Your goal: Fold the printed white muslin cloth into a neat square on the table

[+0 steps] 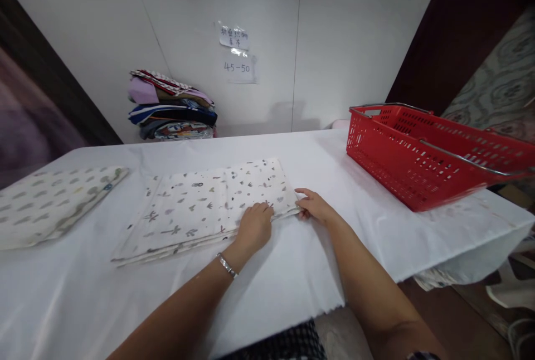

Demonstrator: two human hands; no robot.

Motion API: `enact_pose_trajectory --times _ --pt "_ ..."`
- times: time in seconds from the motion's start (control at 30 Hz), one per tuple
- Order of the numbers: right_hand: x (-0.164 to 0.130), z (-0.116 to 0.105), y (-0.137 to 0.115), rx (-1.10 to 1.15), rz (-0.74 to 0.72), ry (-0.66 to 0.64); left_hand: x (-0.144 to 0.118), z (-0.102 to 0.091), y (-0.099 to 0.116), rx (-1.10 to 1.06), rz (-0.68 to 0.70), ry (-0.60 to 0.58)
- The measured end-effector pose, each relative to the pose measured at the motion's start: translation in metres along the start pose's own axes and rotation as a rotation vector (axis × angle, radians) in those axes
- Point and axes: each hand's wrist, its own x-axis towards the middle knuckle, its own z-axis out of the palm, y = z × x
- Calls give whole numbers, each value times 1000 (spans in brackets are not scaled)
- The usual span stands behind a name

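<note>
A white cloth (209, 198) printed with small grey and dark motifs lies folded in layers across the middle of the table. At its near edge, toward the right end, my left hand (254, 226) has its fingers curled over the fabric; the thumb is hidden. My right hand (313, 205) pinches the near right corner of the same cloth, its index finger stretched out above. A metal bracelet (227, 265) circles my left wrist.
Another folded cloth (54, 198) with grey cloud-like prints lies at the left. The red basket (384, 154) with metal handles stands at the right. A stack of folded fabrics (173, 109) rests against the wall behind the white-covered table (271, 287). Paper signs (240, 67) hang above.
</note>
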Motion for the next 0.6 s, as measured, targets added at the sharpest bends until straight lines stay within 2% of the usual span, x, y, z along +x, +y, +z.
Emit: enact_pose_trajectory --times 0.17,0.23,0.47,0.6 --pt "1 0 -1 4 11 11 22 8 26 -95 84 54" --pt "0 1 -1 30 -8 12 31 13 33 -136 69 50" --pt "0 5 -5 71 -2 26 40 21 30 -346 -62 69" --pt "-1 4 -5 100 -9 -19 42 22 30 -380 -143 71"
